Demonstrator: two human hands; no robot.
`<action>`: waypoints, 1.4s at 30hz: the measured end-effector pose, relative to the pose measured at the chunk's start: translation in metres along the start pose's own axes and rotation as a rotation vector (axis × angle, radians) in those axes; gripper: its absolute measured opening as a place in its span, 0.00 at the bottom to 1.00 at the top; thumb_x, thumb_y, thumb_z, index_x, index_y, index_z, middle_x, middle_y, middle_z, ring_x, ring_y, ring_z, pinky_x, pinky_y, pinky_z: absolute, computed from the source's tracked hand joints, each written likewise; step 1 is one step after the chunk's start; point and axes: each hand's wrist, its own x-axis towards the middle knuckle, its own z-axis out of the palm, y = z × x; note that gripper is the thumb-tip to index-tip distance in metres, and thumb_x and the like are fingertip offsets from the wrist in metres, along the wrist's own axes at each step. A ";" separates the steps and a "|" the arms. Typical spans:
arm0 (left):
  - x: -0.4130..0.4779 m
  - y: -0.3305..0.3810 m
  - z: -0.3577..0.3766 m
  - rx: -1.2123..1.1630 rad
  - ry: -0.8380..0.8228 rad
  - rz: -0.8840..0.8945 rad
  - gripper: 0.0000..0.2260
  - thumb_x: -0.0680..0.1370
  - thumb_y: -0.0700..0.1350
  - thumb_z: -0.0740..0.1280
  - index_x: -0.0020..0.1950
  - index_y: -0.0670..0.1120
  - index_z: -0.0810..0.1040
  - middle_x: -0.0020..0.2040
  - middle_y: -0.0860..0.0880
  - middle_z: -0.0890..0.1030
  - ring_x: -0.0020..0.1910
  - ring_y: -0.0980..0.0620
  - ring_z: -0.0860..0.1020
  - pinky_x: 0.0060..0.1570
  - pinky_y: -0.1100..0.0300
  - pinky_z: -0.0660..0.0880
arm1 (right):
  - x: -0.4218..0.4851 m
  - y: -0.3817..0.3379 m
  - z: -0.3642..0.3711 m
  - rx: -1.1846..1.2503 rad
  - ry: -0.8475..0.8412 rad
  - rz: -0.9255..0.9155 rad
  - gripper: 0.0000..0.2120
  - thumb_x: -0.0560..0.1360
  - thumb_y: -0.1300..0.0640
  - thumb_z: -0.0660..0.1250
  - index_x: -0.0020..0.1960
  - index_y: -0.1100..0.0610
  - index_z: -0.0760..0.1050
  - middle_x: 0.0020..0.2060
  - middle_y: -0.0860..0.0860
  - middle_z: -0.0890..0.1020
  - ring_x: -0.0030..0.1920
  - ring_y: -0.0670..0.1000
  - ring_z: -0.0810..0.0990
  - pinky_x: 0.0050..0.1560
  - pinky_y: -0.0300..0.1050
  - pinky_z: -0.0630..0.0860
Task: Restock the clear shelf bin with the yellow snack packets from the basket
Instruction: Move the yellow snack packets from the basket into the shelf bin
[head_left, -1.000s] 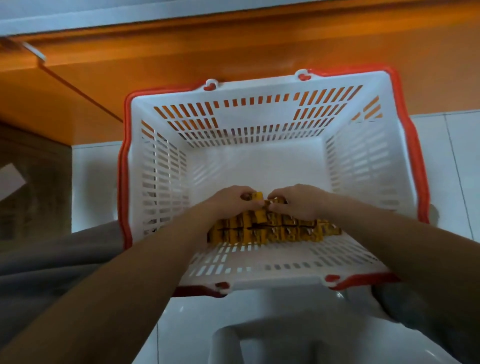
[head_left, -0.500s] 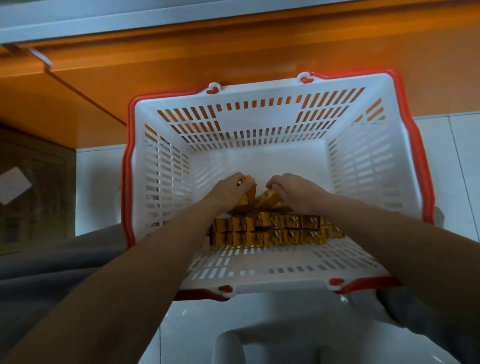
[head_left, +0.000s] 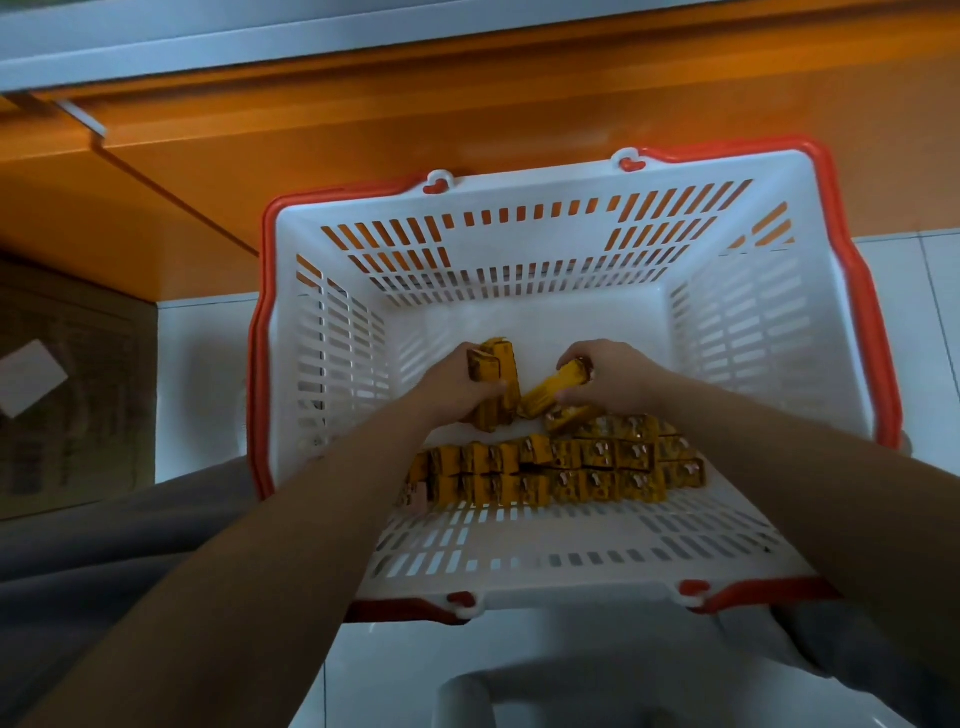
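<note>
Far across the top we've got a glossy orange shelf panel (head_left: 363, 156), with a pale grey ledge (head_left: 260, 36) running above it. Out left, a brown cardboard box (head_left: 78, 415) sits on the white tiled floor (head_left: 208, 374), a tilted white square label (head_left: 28, 376) on its top. Near us, dark grey fabric (head_left: 104, 551) lies at the left and a white plastic stool (head_left: 519, 691) at the bottom edge.

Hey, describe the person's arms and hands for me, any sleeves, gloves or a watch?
The left forearm and right forearm are bare to the frame's edge, no sleeves in view. The left hand and right hand are ungloved, with no watch or bracelet at either wrist.
</note>
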 end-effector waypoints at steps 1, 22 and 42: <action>0.002 0.000 0.001 -0.005 0.031 -0.002 0.25 0.78 0.51 0.73 0.71 0.46 0.69 0.65 0.44 0.78 0.60 0.45 0.77 0.52 0.53 0.75 | 0.000 0.000 0.000 0.029 0.020 0.002 0.20 0.74 0.44 0.73 0.61 0.51 0.75 0.48 0.49 0.76 0.45 0.47 0.74 0.37 0.37 0.67; -0.108 0.110 -0.041 -0.489 0.007 0.210 0.13 0.73 0.46 0.79 0.55 0.44 0.85 0.45 0.45 0.87 0.41 0.48 0.83 0.39 0.56 0.80 | -0.081 -0.100 -0.078 0.739 0.273 -0.050 0.13 0.71 0.43 0.75 0.52 0.49 0.82 0.49 0.46 0.84 0.53 0.47 0.81 0.45 0.48 0.78; -0.306 0.243 -0.137 -0.467 0.351 0.502 0.08 0.71 0.44 0.80 0.39 0.42 0.84 0.33 0.45 0.84 0.27 0.49 0.79 0.28 0.63 0.75 | -0.274 -0.227 -0.249 0.945 0.224 -0.302 0.17 0.62 0.44 0.77 0.45 0.53 0.83 0.44 0.52 0.86 0.40 0.45 0.84 0.36 0.38 0.79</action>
